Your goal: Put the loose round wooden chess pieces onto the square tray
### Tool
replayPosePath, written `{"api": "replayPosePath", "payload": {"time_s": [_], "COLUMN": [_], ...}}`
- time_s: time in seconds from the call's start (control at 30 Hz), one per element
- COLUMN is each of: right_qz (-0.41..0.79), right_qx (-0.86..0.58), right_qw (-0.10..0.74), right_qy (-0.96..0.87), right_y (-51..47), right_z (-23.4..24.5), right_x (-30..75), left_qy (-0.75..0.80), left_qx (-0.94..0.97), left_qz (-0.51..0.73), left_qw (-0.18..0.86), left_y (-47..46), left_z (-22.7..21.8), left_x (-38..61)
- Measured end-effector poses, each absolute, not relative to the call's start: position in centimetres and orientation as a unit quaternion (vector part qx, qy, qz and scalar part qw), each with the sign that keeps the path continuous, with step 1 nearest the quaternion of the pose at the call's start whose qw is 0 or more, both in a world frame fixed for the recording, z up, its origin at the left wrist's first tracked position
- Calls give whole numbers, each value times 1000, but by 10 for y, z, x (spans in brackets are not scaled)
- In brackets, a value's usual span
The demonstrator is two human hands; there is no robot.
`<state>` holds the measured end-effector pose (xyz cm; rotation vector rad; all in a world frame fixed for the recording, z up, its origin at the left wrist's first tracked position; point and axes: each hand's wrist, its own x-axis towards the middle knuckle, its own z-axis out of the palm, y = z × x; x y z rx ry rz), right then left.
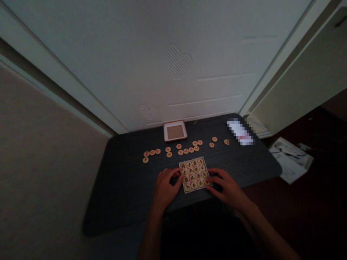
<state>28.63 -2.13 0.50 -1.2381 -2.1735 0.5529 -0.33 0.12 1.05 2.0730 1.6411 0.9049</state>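
Boxed discs with black Chinese characters

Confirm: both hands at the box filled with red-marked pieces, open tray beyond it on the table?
Not quite: the pieces showing in the box have black marks, per the head view. Left hand, right hand and open tray are as you say.

Right fingers partly cover the tray's near-right corner disc, the loose discs' red characters are too small to read, pixelation obscures a white object, and the bottom edge crops both forearms.
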Motion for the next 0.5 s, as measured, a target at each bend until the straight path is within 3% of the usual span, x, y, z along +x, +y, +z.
{"api": "replayPosePath", "payload": {"time_s": [0.5], "right_qz": [234], "right_qx": [-472], "right_qw": [332], "right_qy": [-783], "right_y": [-22], "right_z": [9], "right_x": [284], "left_qy": [581], "left_qx": [729], "left_qz": [311], "left_qw": [182], "left_y": [1], "left_z": [12], "left_x": [-3]}}
